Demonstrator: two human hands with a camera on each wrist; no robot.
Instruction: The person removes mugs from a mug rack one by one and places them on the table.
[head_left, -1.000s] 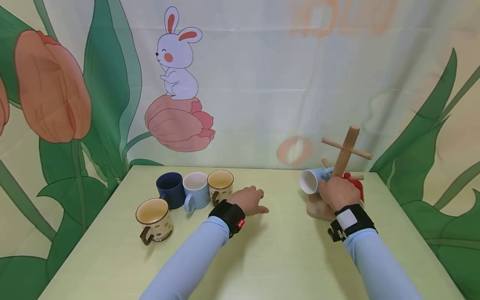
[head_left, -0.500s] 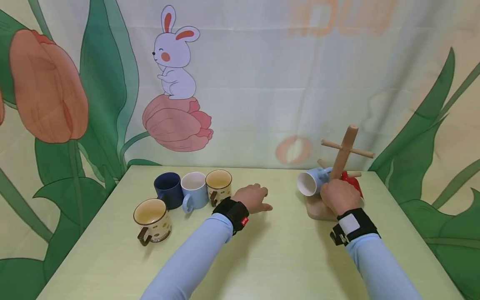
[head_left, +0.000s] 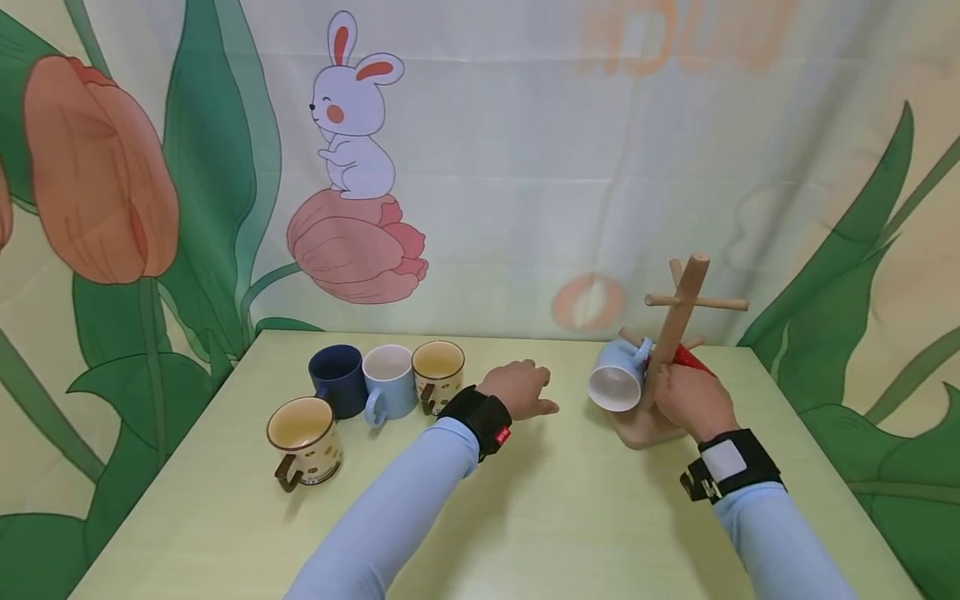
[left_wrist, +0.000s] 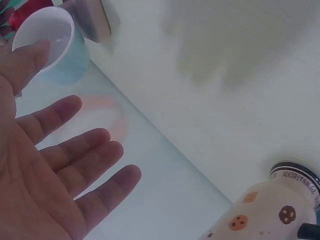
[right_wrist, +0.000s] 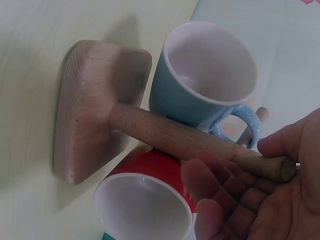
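My right hand [head_left: 693, 400] grips the post of a wooden mug tree [head_left: 676, 321] at the table's right side. In the right wrist view its fingers curl around the post [right_wrist: 160, 132], next to a short peg [right_wrist: 267, 168]. A light blue mug [head_left: 618, 375] hangs by its handle on the left side, mouth toward me. Partly hidden behind my hand is a red mug [head_left: 692, 358], whose white inside [right_wrist: 142, 210] shows in the right wrist view. My left hand [head_left: 517, 390] hovers over the mid-table holding nothing, fingers spread in the left wrist view.
On the left stand a navy mug [head_left: 341, 392], a light blue mug [head_left: 393, 392] and a cream patterned mug [head_left: 438, 375] in a row. Another cream mug [head_left: 307, 442] stands nearer me. A printed curtain [head_left: 487, 167] hangs behind the table's back edge.
The mug tree has turned under my right hand, swinging the hanging light blue mug toward me and the red one farther behind the hand. My left hand has drifted slightly right.
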